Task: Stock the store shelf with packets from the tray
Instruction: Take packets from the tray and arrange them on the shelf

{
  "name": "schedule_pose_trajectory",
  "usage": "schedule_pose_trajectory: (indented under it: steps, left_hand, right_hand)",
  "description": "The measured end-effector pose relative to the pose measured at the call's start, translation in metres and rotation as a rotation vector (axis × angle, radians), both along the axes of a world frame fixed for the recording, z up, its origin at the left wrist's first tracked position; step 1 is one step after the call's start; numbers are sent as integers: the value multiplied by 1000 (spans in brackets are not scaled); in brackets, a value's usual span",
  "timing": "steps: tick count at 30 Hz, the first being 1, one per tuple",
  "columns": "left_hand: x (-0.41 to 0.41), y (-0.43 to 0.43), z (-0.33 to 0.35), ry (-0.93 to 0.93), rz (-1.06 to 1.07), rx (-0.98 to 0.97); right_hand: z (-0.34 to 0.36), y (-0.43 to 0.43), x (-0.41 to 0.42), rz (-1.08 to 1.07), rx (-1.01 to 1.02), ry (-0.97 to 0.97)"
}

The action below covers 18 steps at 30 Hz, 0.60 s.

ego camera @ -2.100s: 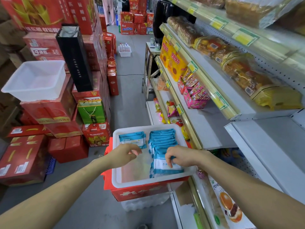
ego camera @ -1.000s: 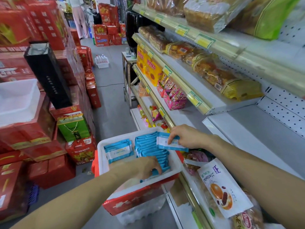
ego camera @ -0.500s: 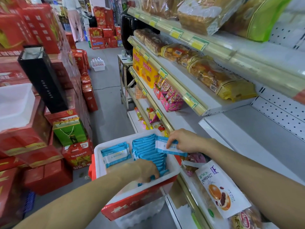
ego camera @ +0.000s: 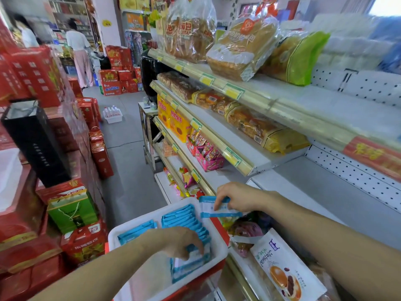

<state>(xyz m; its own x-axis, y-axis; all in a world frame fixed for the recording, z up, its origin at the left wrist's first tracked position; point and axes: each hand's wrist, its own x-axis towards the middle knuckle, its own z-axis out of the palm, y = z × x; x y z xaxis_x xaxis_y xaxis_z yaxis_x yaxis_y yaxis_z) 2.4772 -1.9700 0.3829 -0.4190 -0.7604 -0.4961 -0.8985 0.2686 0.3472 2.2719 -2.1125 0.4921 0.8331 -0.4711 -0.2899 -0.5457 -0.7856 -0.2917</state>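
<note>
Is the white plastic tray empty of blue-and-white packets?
No, a row of blue-and-white packets stands in the white plastic tray, where the left hand grips some, and the right hand pinches a single packet.

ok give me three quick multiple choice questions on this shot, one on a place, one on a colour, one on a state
1. Where is the left hand? A on the top shelf; B inside the white plastic tray; C on the floor.
2. What colour is the thin plastic packet in the right hand? A red and yellow; B green; C blue and white.
3. What is the right hand doing? A pinching one packet; B lying flat and empty; C making an empty fist.
Answers: B, its fingers curl onto the stacked blue packets in the tray; C, blue edges, white middle; A, the fingers pinch the packet's upper edge.
</note>
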Motion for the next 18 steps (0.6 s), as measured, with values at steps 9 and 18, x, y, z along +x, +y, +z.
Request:
schedule_pose_trajectory:
  steps: [9,18]
  left_hand:
    - [76,-50,163,100,188,-146]
    - [87,-82,336,162,185,-370]
  right_hand:
    - [106,-19,5,-4,-89,-104]
    - [246,-23,-14,-36,-217,-192]
